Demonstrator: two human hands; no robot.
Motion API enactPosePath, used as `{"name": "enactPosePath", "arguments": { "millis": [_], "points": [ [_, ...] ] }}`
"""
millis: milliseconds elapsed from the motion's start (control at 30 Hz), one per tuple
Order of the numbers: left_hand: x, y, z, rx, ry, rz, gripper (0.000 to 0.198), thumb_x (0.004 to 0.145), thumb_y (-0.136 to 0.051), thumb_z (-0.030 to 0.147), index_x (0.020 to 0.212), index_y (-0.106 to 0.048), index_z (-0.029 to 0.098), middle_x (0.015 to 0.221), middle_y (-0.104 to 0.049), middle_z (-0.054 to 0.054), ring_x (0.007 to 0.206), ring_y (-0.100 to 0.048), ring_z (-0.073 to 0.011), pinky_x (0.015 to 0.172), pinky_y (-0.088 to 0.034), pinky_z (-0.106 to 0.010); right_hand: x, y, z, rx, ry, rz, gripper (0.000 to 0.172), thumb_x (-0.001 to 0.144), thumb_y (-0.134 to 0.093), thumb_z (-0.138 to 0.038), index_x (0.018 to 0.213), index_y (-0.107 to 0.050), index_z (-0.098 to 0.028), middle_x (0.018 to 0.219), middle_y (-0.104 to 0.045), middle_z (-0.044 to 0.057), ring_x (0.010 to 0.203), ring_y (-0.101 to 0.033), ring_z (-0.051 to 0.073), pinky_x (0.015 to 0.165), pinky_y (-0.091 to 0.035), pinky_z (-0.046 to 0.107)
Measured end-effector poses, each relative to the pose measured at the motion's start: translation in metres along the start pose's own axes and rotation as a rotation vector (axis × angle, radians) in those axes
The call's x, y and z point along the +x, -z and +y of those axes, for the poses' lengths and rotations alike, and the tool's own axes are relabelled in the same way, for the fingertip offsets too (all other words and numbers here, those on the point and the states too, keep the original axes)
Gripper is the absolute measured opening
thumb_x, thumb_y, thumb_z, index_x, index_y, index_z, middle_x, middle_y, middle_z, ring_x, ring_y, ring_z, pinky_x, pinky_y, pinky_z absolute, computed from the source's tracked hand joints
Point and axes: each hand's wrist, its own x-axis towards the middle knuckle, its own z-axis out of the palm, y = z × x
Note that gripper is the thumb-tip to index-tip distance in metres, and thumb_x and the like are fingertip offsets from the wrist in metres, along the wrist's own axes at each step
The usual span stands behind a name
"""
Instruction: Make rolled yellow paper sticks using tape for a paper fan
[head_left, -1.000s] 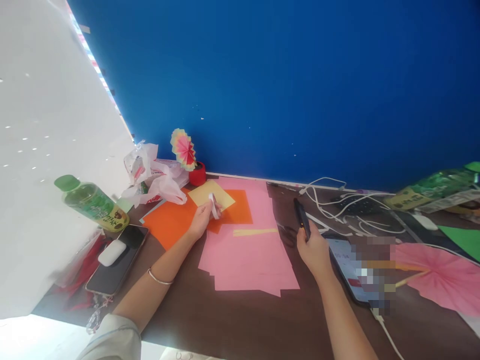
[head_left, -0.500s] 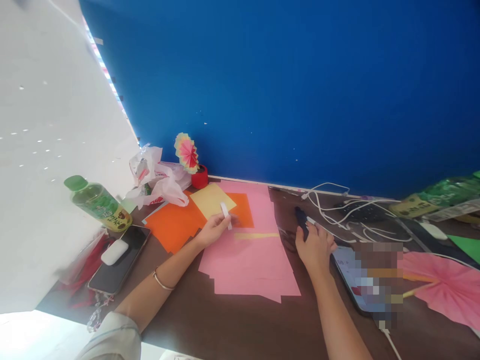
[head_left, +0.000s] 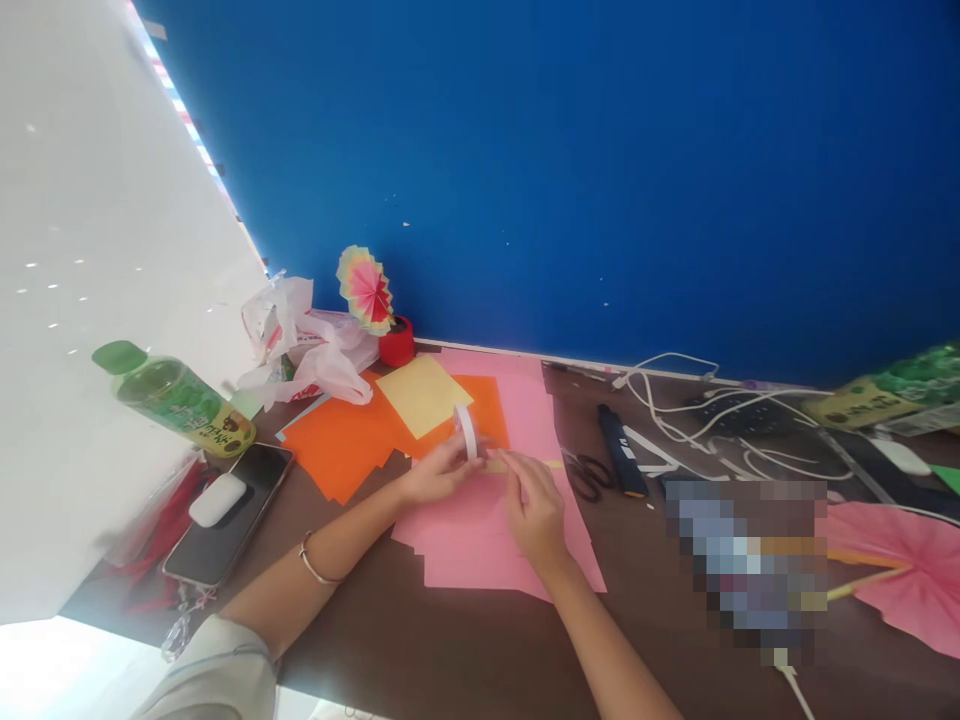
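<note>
In my left hand (head_left: 442, 472) I hold a roll of white tape (head_left: 466, 432) on edge, fingers closed around its lower part. My right hand (head_left: 536, 505) is close beside it, fingers bent and pressed together near the roll. Whatever those fingertips hold, if anything, is too small to make out. Both hands are above a stack of pink paper (head_left: 480, 555). A thin yellow paper strip (head_left: 496, 467) lies across the stack, partly hidden by my fingers. Behind the roll are a yellow sheet (head_left: 424, 393) and orange paper (head_left: 341, 450).
Black-handled scissors (head_left: 592, 478) and a dark blue case-like object (head_left: 621, 452) lie right of the paper. White cables (head_left: 675, 430) tangle behind. At left stand a green bottle (head_left: 176, 400) and a phone (head_left: 232, 520); a pink paper fan (head_left: 900, 560) lies far right.
My right hand has left the dark blue object on the table and moved left to the tape roll. My left hand has shifted slightly right with the roll. The scissors are now uncovered.
</note>
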Motion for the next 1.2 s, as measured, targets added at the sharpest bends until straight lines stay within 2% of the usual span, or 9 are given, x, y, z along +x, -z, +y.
{"name": "enactPosePath", "arguments": {
  "millis": [167, 267, 433, 600, 767, 933, 1200],
  "points": [
    [0.001, -0.003, -0.001, 0.265, -0.144, -0.135, 0.035, 0.094, -0.03, 0.039, 0.099, -0.056, 0.016, 0.096, -0.06, -0.009, 0.091, -0.055, -0.0194, 0.085, -0.044, -0.035, -0.005, 0.006, 0.0, 0.005, 0.055, 0.032, 0.029, 0.082, -0.054, -0.006, 0.106, -0.062, -0.019, 0.095, -0.068, 0.009, 0.09, -0.063, 0.021, 0.08, -0.053, 0.038],
    [-0.001, -0.005, -0.004, 0.36, -0.103, -0.171, 0.038, 0.094, -0.025, 0.04, 0.093, -0.054, 0.016, 0.087, -0.059, -0.008, 0.082, -0.055, -0.0182, 0.079, -0.045, -0.033, -0.005, 0.008, -0.001, -0.004, 0.096, 0.035, 0.033, 0.08, -0.056, -0.004, 0.109, -0.062, -0.02, 0.095, -0.067, 0.009, 0.091, -0.062, 0.021, 0.079, -0.053, 0.038],
    [-0.006, -0.007, 0.001, 0.416, -0.092, -0.215, 0.035, 0.095, -0.022, 0.037, 0.096, -0.051, 0.017, 0.091, -0.058, -0.008, 0.088, -0.055, -0.0187, 0.082, -0.043, -0.032, -0.006, 0.011, 0.002, -0.04, 0.168, 0.026, 0.039, 0.08, -0.056, -0.002, 0.114, -0.06, -0.02, 0.096, -0.066, 0.01, 0.092, -0.062, 0.022, 0.079, -0.053, 0.039],
    [-0.006, -0.006, 0.006, 0.533, -0.128, -0.207, 0.035, 0.095, -0.021, 0.034, 0.08, -0.047, 0.018, 0.077, -0.055, -0.005, 0.074, -0.053, -0.0177, 0.076, -0.043, -0.033, -0.002, 0.017, 0.001, -0.149, 0.279, -0.028, 0.036, 0.08, -0.056, -0.002, 0.113, -0.059, -0.016, 0.092, -0.068, 0.011, 0.091, -0.063, 0.022, 0.082, -0.051, 0.041],
    [-0.007, -0.007, 0.005, 0.59, -0.089, -0.192, 0.037, 0.095, -0.021, 0.034, 0.074, -0.046, 0.018, 0.067, -0.053, -0.002, 0.065, -0.053, -0.0165, 0.07, -0.044, -0.032, 0.001, 0.024, 0.0, -0.269, 0.376, -0.139, 0.026, 0.082, -0.054, -0.002, 0.107, -0.059, -0.01, 0.091, -0.069, 0.013, 0.089, -0.064, 0.021, 0.086, -0.049, 0.044],
    [-0.007, -0.008, 0.006, 0.61, -0.093, -0.161, 0.038, 0.095, -0.021, 0.033, 0.073, -0.049, 0.019, 0.064, -0.055, -0.002, 0.078, -0.058, -0.0197, 0.083, -0.042, -0.035, 0.002, 0.025, 0.001, -0.332, 0.418, -0.203, 0.024, 0.086, -0.05, -0.004, 0.104, -0.061, -0.015, 0.09, -0.07, 0.01, 0.087, -0.065, 0.019, 0.087, -0.049, 0.044],
    [-0.007, -0.011, 0.009, 0.535, -0.05, -0.148, 0.037, 0.094, -0.023, 0.033, 0.072, -0.049, 0.019, 0.063, -0.054, -0.003, 0.085, -0.058, -0.0217, 0.085, -0.043, -0.038, 0.002, 0.022, 0.001, -0.311, 0.416, -0.177, 0.018, 0.085, -0.054, -0.009, 0.098, -0.061, -0.018, 0.084, -0.071, 0.007, 0.08, -0.067, 0.018, 0.087, -0.05, 0.046]
  ]
}}
